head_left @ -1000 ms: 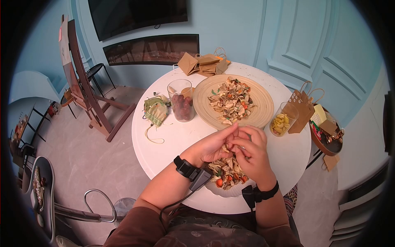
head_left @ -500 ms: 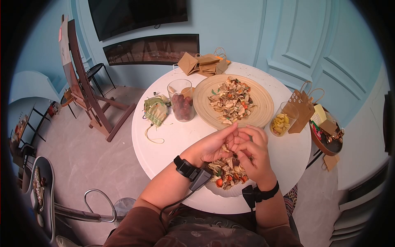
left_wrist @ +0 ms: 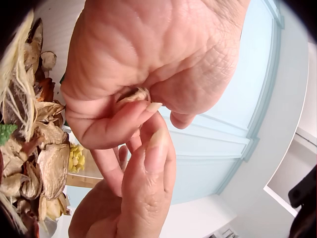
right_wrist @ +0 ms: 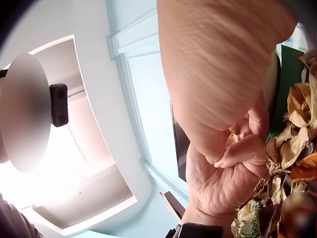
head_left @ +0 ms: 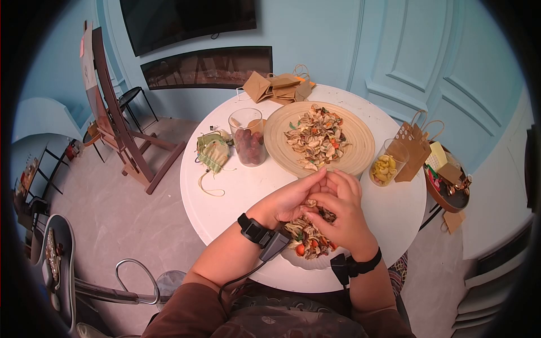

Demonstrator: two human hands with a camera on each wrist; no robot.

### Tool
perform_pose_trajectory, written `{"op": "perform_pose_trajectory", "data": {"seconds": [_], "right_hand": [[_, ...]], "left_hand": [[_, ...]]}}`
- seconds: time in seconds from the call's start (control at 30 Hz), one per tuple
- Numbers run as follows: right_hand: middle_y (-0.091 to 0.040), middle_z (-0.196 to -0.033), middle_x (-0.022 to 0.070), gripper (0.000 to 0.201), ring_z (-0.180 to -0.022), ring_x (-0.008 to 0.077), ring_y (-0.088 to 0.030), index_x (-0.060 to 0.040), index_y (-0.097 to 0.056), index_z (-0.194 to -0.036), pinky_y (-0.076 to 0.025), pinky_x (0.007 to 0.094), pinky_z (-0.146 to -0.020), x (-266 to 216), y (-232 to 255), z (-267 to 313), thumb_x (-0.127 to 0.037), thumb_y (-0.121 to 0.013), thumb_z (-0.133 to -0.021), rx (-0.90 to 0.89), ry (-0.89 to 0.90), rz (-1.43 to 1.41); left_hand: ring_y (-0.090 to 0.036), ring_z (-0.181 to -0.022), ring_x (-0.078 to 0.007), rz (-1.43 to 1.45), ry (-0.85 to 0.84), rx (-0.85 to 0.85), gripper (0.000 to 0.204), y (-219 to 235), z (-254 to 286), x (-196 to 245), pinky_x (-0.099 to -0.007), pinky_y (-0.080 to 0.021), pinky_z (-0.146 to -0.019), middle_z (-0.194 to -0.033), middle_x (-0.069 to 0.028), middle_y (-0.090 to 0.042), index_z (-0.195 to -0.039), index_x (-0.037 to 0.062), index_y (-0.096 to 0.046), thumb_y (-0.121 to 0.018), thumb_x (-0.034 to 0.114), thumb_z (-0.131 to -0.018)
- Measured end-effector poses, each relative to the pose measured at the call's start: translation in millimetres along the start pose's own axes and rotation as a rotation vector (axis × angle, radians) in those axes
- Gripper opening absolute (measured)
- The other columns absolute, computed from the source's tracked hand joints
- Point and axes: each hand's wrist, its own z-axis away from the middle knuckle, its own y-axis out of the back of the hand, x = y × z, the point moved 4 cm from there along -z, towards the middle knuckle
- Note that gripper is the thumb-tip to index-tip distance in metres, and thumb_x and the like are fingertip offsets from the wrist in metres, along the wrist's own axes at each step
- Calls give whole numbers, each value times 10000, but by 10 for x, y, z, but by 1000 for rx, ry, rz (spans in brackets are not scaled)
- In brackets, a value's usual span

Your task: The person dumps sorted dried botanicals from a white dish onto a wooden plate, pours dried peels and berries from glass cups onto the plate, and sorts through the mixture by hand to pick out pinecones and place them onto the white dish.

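Close over a white scalloped dish [head_left: 307, 262] heaped with potpourri [head_left: 311, 239], both hands meet. My left hand [head_left: 290, 203] is cupped, its fingers curled round a dried petal piece [left_wrist: 132, 95] in the left wrist view. From the right, my right hand [head_left: 345, 219] reaches in, thumb and forefinger bent toward the left palm. The right wrist view has a bit of dried petal [right_wrist: 235, 137] showing between the hands' fingers. I cannot tell whether the right fingertips pinch anything, as they partly hide behind the other hand.
Beyond the hands lies a wooden plate [head_left: 276, 143] with more potpourri. A clear jar of dark red fruit-like balls [head_left: 249, 145] and a green drawstring pouch [head_left: 214, 153] stand left. At right are a cup of yellow pieces [head_left: 384, 170] and a paper bag [head_left: 413, 151].
The right hand has shifted slightly left, its thumb and forefinger moving further over the left palm. The left hand keeps about the same place.
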Motion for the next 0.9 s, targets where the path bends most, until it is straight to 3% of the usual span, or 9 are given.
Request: {"op": "perform_pose_trajectory", "data": {"seconds": [0.17,0.27,0.43,0.57,0.63,0.67,0.7,0.8,0.9], "right_hand": [[-549,-1272,169,197,-1239,407,-442,-93,-722,-905,-298,541,-1071,-15,-1,4,-211,-775,-756,-6,17,15],[-558,-1260,168,168,-1232,407,-454,-92,-721,-868,-308,546,-1066,-4,-4,13,-188,-781,-742,4,41,8],[-580,-1237,156,132,-1223,376,-486,-82,-695,-807,-311,554,-1067,-10,20,15,-145,-780,-728,12,51,-51],[-610,-1200,142,114,-1187,357,-514,-65,-656,-773,-332,533,-1050,-23,130,28,-108,-757,-739,91,56,-129],[-638,-1153,136,121,-1131,351,-544,-49,-609,-743,-372,493,-1010,41,198,69,-70,-728,-753,232,41,-241],[-650,-1115,134,129,-1061,331,-567,-40,-573,-746,-421,436,-942,51,245,80,-41,-698,-778,302,52,-234],[-650,-1115,134,129,-1061,331,-567,-40,-573,-746,-421,436,-942,51,256,92,-41,-698,-778,308,52,-236],[-649,-1071,138,95,-976,292,-577,-21,-568,-795,-451,377,-870,125,340,148,-12,-659,-817,483,-41,-320],[-648,-1068,138,94,-978,281,-575,-20,-566,-798,-446,372,-873,170,393,174,-15,-654,-830,533,-98,-367]], "left_hand": [[-649,-953,-99,-22,-4,-86,557,-57,-3,6,-192,-539,-636,-1092,-56,-653,-1244,49,-564,-291,500,-1063],[-633,-910,-94,-84,23,57,592,-149,33,7,-174,-515,-619,-1169,-79,-624,-1331,18,-486,-291,507,-1060],[-592,-956,-73,-377,20,25,600,-179,93,65,-203,-505,-702,-1143,-49,-616,-1342,33,-484,-292,523,-1057],[-572,-914,-69,-507,0,72,620,-318,186,142,-190,-480,-681,-1100,-37,-606,-1280,41,-515,-297,569,-1039],[-552,-890,-61,-875,11,-86,645,-453,221,231,-186,-460,-659,-1053,-27,-599,-1221,58,-531,-284,618,-1018],[-559,-860,-120,-916,12,-17,595,-541,285,240,-246,-472,-682,-972,-57,-597,-1176,46,-537,-353,590,-1019],[-559,-860,-120,-922,15,-16,595,-614,310,282,-246,-472,-682,-972,-57,-597,-1176,46,-537,-353,590,-1019],[-618,-942,-295,-1345,-10,-131,464,-789,371,366,-380,-485,-830,-1014,-151,-633,-1193,16,-544,-520,438,-1001],[-650,-931,-312,-1504,26,-81,485,-914,393,519,-385,-496,-812,-984,-161,-664,-1167,29,-568,-523,478,-988]]}}
